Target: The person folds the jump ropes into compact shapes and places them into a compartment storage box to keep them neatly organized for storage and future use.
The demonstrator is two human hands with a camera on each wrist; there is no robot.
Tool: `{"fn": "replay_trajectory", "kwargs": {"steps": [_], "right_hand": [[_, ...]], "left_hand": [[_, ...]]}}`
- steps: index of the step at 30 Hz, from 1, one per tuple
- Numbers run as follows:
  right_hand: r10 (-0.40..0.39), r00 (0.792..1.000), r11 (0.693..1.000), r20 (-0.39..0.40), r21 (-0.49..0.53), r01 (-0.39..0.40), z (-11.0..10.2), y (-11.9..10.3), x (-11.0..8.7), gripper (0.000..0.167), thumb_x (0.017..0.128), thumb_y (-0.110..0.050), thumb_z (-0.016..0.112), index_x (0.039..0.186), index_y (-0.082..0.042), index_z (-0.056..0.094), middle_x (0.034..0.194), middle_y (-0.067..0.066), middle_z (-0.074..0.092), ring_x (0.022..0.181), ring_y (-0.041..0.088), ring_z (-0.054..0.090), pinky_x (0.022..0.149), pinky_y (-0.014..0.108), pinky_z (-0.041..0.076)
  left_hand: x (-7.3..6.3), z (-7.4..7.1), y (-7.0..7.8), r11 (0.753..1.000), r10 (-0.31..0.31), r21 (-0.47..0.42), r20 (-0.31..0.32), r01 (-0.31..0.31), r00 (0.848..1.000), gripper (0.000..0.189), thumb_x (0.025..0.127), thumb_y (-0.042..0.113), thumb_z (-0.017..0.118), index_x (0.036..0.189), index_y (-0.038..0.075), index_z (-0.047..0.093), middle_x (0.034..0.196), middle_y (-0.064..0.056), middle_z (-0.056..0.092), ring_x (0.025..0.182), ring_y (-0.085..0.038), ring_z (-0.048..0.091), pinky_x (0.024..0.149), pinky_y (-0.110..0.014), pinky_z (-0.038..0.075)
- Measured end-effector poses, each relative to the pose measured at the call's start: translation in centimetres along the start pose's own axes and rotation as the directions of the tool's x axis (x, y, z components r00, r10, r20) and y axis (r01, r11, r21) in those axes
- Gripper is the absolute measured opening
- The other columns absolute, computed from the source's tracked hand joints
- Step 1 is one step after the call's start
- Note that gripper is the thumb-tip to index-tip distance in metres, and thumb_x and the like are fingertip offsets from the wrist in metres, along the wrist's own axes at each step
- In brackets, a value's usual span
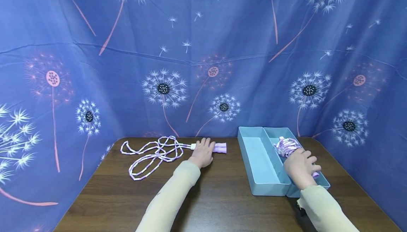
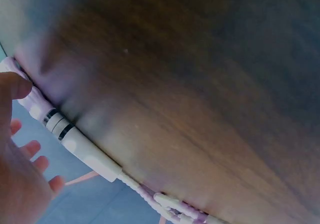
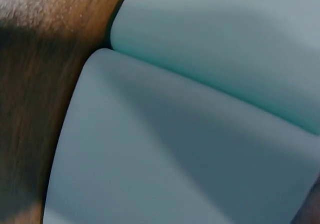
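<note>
A beaded jump rope (image 1: 152, 158), purple and white, lies loosely looped on the left of the table. Its handles (image 1: 220, 148) sit together at its right end, beneath my left hand (image 1: 203, 153). In the left wrist view, this hand's fingers are spread and relaxed beside a white-and-purple handle (image 2: 90, 154), with the thumb near its purple grip. A second, bundled jump rope (image 1: 287, 146) lies in the right-hand blue bin (image 1: 322, 182). Over it is my right hand (image 1: 300, 165), fingers spread; one handle end pokes out beside them. The palm's contact is hidden.
Another light blue bin (image 1: 259, 158) stands alongside, left of the one holding the bundle. Both rest on the brown wooden table (image 1: 229, 186). A blue dandelion-print cloth (image 1: 197, 30) hangs behind and along the sides of the table.
</note>
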State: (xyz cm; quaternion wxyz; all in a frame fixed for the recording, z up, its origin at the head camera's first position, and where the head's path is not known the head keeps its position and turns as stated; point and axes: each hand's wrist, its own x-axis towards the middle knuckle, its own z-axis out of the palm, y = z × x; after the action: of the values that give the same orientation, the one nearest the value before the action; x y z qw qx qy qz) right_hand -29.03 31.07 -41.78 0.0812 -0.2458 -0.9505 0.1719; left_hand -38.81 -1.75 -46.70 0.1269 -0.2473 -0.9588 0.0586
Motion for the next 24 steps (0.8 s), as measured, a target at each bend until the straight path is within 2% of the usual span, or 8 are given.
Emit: {"fn": "replay_trajectory", "kwargs": {"steps": [5,9,12,18,24], "right_hand": [[-0.003,1.000,1.000,0.021,0.026,0.003,0.2,-0.2,0.1,0.052,0.089,-0.009,0.036,0.124,0.027,0.022,0.120,0.051,0.023,0.113,0.068,0.022,0.086,0.079,0.021],[-0.010,0.999,1.000,0.033,0.013,0.009,0.3,-0.2,0.3,0.049,0.091,-0.008,0.034,0.124,0.027,0.021,0.122,0.051,0.023,0.113,0.068,0.023,0.087,0.079,0.023],[-0.043,0.999,0.999,0.024,-0.018,0.043,0.5,0.1,0.6,0.048,0.092,-0.008,0.035,0.124,0.027,0.022,0.121,0.051,0.024,0.112,0.068,0.024,0.085,0.079,0.025],[-0.119,0.993,0.985,0.001,-0.123,0.119,0.6,0.4,1.0,0.048,0.091,-0.007,0.040,0.123,0.027,0.026,0.117,0.051,0.028,0.109,0.068,0.028,0.082,0.078,0.031],[-0.153,0.988,0.972,-0.003,-0.182,0.150,1.2,0.7,1.6,0.041,0.090,-0.005,0.037,0.117,0.025,0.031,0.110,0.050,0.034,0.103,0.066,0.035,0.078,0.076,0.034]], "left_hand": [[-0.3,-0.1,-0.1,0.999,-0.006,-0.045,0.025,0.007,1.000,0.058,0.083,0.029,0.061,0.137,0.016,0.041,0.139,-0.010,0.043,0.129,-0.030,0.038,0.104,-0.049,0.032],[-0.2,0.2,0.1,0.998,0.005,-0.056,0.034,-0.003,0.999,0.056,0.085,0.029,0.060,0.136,0.016,0.042,0.135,-0.010,0.045,0.126,-0.030,0.040,0.103,-0.049,0.032],[0.0,0.4,0.1,0.999,0.021,-0.037,0.026,-0.020,0.999,0.054,0.085,0.030,0.060,0.134,0.017,0.043,0.132,-0.009,0.046,0.123,-0.031,0.041,0.101,-0.048,0.034],[0.1,0.3,0.0,0.999,0.043,0.013,-0.037,-0.042,0.998,0.048,0.081,0.029,0.065,0.123,0.015,0.047,0.117,-0.006,0.051,0.109,-0.027,0.046,0.088,-0.040,0.037],[0.1,0.3,-0.1,0.999,0.053,0.006,-0.024,-0.053,0.998,0.032,0.085,0.019,0.057,0.116,0.013,0.050,0.112,-0.005,0.049,0.105,-0.025,0.044,0.085,-0.038,0.036]]}}
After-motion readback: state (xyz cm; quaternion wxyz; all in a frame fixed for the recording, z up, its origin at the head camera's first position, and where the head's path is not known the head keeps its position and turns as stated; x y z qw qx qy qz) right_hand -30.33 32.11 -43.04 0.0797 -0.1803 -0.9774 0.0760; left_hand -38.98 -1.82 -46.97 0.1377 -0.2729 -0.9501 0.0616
